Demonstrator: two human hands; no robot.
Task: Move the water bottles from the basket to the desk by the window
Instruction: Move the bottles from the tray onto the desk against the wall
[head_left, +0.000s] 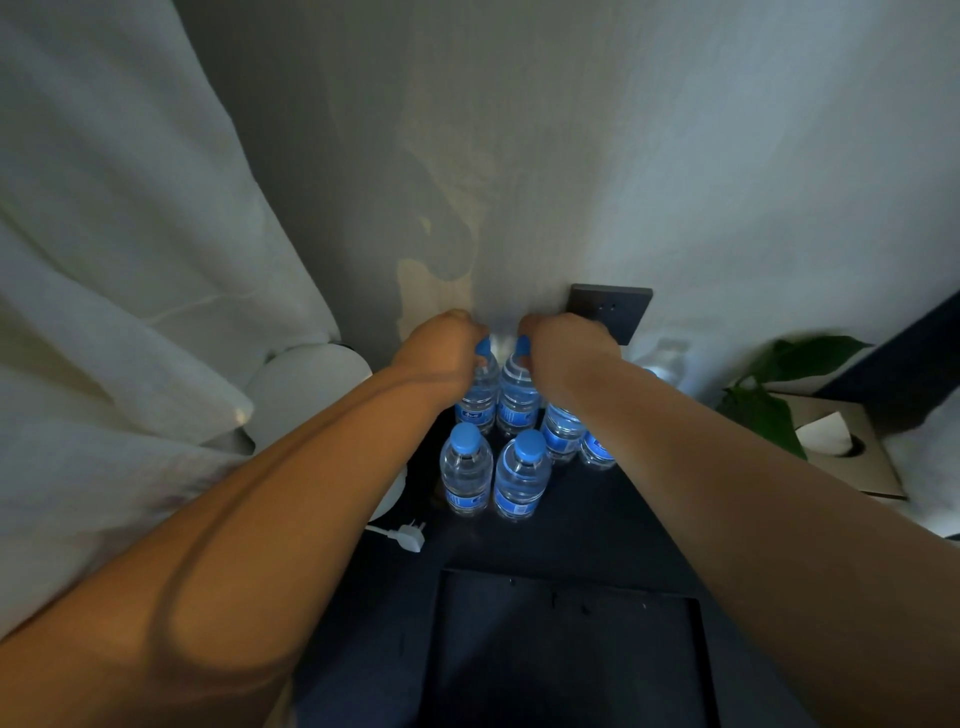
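Observation:
Several clear water bottles with blue caps and blue labels stand on the dark desk (597, 525) against the wall. My left hand (441, 348) grips the cap end of one back-row bottle (478, 400). My right hand (566, 348) grips the cap end of the bottle beside it (517, 402). Both held bottles are upright and look to rest on the desk. Two more bottles (466, 470) (521, 475) stand in front of them, and others (563, 431) stand partly hidden under my right forearm. The basket is out of view.
A white curtain (130, 312) hangs at the left, with a white round lamp (306, 395) and a loose white plug (408, 535) below it. A dark wall socket plate (623, 306) sits behind my right hand. A green plant (769, 395) and a tissue box (841, 447) stand at the right.

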